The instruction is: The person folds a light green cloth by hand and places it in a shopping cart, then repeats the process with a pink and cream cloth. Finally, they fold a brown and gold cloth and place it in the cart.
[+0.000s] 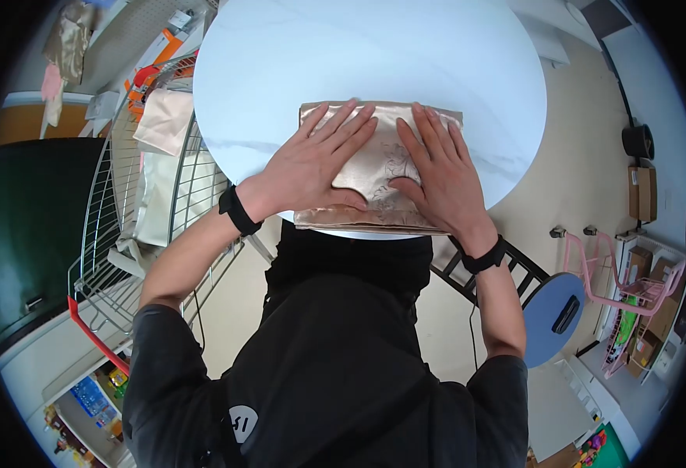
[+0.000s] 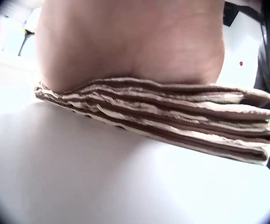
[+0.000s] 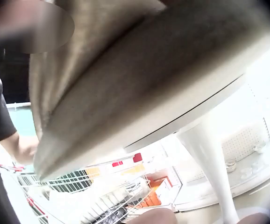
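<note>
A folded, shiny champagne-coloured satin cloth lies near the front edge of the round white table. My left hand rests flat on its left part, fingers straight and spread, thumb pointing inward. On the right part my right hand lies the same way, fingers extended toward the back edge. Dark wrinkled marks show on the satin between the hands. In the left wrist view the heel of the left hand presses on several stacked layers of the cloth. The right wrist view shows the cloth's blurred side close up.
Left of the table stands a wire shopping cart with pale satin cloths inside. A blue round stool is at the right, with a pink cart beyond it. Shelves with boxes line the right side.
</note>
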